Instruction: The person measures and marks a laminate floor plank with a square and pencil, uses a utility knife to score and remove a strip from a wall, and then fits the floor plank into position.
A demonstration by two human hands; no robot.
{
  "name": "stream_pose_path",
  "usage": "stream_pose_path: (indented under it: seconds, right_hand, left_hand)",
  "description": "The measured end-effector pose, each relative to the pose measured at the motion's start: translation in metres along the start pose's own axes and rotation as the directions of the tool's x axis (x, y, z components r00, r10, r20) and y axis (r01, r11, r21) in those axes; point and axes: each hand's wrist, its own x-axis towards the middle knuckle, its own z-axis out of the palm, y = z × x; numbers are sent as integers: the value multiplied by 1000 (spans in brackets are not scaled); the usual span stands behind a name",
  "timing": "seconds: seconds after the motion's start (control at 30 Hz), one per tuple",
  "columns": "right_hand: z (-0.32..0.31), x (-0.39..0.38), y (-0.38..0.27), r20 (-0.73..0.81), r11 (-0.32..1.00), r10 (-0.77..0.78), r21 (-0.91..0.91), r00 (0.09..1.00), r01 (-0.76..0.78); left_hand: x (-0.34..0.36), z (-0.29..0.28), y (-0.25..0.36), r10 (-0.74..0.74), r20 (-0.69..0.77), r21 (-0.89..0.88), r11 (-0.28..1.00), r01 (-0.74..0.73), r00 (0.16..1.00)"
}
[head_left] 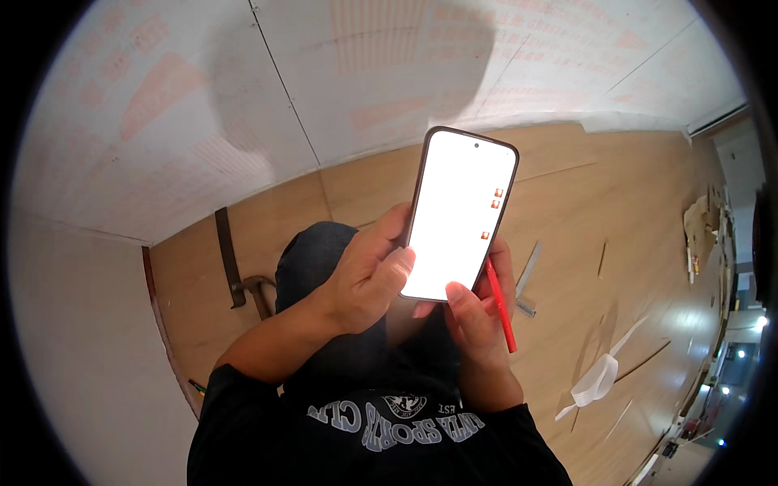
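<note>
A smartphone (458,215) with a dark rim and a bright, mostly white screen is held upright in front of me. My left hand (369,271) grips its left edge, thumb along the lower left corner of the screen. My right hand (480,316) holds the lower right side, its thumb on the bottom of the screen and its fingers behind. A red pencil-like stick (501,308) is also in my right hand, slanting down beside the phone. The fingers behind the phone are mostly hidden.
A hammer (258,293) and a dark flat bar (226,251) lie on the wood-look floor (551,356), left of my knee. Right of my hands are a metal square-like tool (528,271), a white plastic strip (598,381) and thin sticks. A board-clad wall (365,81) rises ahead.
</note>
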Motion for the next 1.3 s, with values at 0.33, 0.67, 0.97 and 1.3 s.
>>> stream_pose_path:
  seconds: [0.33, 0.67, 0.97, 1.3]
  right_hand:
    - [9, -3, -4, -25, 1000, 13, -23, 1000, -13]
    - [3, -3, -8, -20, 996, 43, -82, 999, -44]
    - [-5, -6, -2, 2, 989, 43, 143, 999, -43]
    - [1, -5, -4, -60, 999, 34, -16, 998, -35]
  left_hand:
    - [-2, 4, -1, 49, -65, 130, 991, -40, 997]
    - [-3, 0, -2, 77, -2, 3, 997, -77, 997]
    - [-5, 4, -1, -14, -7, 173, 985, 15, 1000]
    - [-5, 1, -6, 48, 30, 5, 999, -49, 998]
